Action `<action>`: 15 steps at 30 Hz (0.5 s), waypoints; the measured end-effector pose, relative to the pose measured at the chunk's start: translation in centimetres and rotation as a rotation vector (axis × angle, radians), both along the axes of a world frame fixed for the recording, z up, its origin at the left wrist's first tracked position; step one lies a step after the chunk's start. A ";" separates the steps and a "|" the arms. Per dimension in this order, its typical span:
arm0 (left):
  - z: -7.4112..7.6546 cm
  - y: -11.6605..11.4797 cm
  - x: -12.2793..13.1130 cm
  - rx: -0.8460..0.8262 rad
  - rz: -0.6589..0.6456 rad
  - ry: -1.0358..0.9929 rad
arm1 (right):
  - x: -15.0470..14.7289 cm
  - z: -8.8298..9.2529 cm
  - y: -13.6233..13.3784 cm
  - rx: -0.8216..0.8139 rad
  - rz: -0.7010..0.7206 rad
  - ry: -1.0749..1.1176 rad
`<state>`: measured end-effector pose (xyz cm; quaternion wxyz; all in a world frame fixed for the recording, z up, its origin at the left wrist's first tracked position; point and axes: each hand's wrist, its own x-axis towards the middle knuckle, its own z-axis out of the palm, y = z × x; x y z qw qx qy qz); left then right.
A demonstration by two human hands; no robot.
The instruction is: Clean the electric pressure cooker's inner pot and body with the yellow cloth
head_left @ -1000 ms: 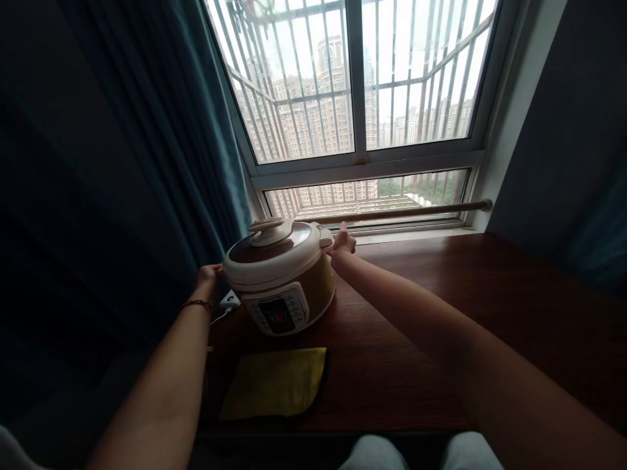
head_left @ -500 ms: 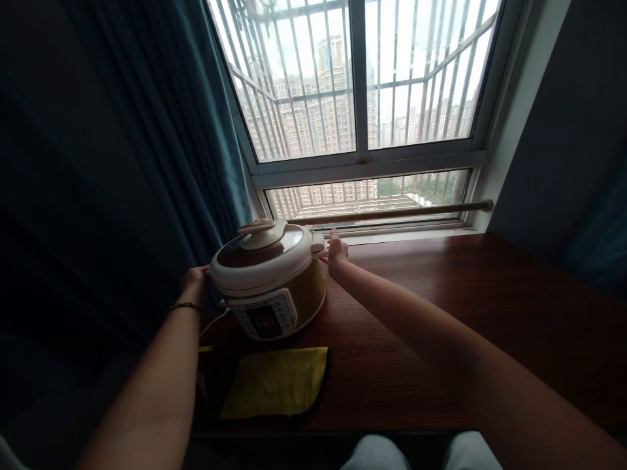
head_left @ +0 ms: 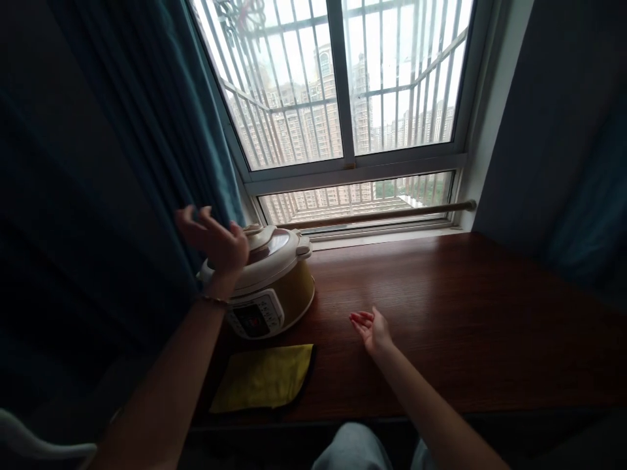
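Observation:
A cream and yellow electric pressure cooker [head_left: 274, 287] stands on the dark wooden sill [head_left: 441, 313] at the left, close to the curtain, its control panel facing me. My left hand [head_left: 215, 240] is raised in front of the cooker's left side, fingers spread, holding nothing; a bracelet sits on its wrist. My right hand [head_left: 373, 328] hovers low over the sill to the right of the cooker, palm up, fingers loosely apart and empty. A yellow cloth [head_left: 264, 386] lies flat on the sill in front of the cooker.
A teal curtain [head_left: 161, 130] hangs at the left, right beside the cooker. A barred window [head_left: 343, 98] and a wooden rail [head_left: 382, 215] run along the back. A dark wall stands at the right. My knees show at the bottom edge.
Both hands have let go of the cooker's side handles. The left hand rose in front of it; the right hand drew back toward me. The cooker now sits further left, near the curtain.

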<state>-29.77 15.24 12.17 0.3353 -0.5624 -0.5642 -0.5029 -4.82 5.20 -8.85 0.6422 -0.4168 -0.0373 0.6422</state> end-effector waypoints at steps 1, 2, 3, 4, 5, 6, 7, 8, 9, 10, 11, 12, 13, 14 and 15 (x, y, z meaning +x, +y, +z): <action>-0.9 -0.1 2.4 -0.079 -0.110 0.239 | -0.2 -0.7 -0.5 -0.011 -0.015 0.008; -2.0 0.0 4.6 -0.217 -0.245 0.517 | -0.4 -1.3 -0.8 -0.014 -0.024 0.014; -3.4 0.4 6.7 -0.288 -0.311 0.652 | -0.5 -1.6 -1.0 -0.007 -0.027 0.017; -4.8 1.1 8.4 -0.342 -0.347 0.735 | -0.7 -1.8 -1.0 0.007 -0.025 0.019; -6.3 2.0 9.8 -0.429 -0.344 0.816 | -0.7 -1.9 -0.9 0.024 -0.022 0.018; -7.7 3.0 10.8 -0.507 -0.309 0.862 | -0.7 -2.0 -0.8 0.038 -0.020 0.014; -8.8 3.9 11.4 -0.538 -0.287 0.866 | -0.7 -2.0 -0.7 0.045 -0.017 0.009; -9.8 4.8 11.8 -0.557 -0.271 0.868 | -0.6 -2.1 -0.6 0.045 -0.012 0.003; -10.5 5.6 11.9 -0.571 -0.254 0.863 | -0.6 -2.2 -0.4 0.040 -0.004 0.000; -10.9 6.2 11.9 -0.576 -0.242 0.854 | -0.5 -2.3 -0.3 0.034 0.006 -0.002; -11.2 6.7 11.9 -0.582 -0.231 0.848 | -0.5 -2.4 -0.2 0.028 0.015 -0.002; -11.3 7.0 11.8 -0.588 -0.221 0.842 | -0.4 -2.5 -0.1 0.024 0.024 -0.001; -11.3 7.1 11.8 -0.593 -0.212 0.837 | -0.3 -2.6 0.0 0.021 0.029 0.000; -11.2 7.2 11.9 -0.598 -0.204 0.832 | -0.3 -2.7 0.1 0.019 0.031 0.002; -11.1 7.3 11.9 -0.604 -0.197 0.828 | -0.2 -2.7 0.1 0.017 0.031 0.003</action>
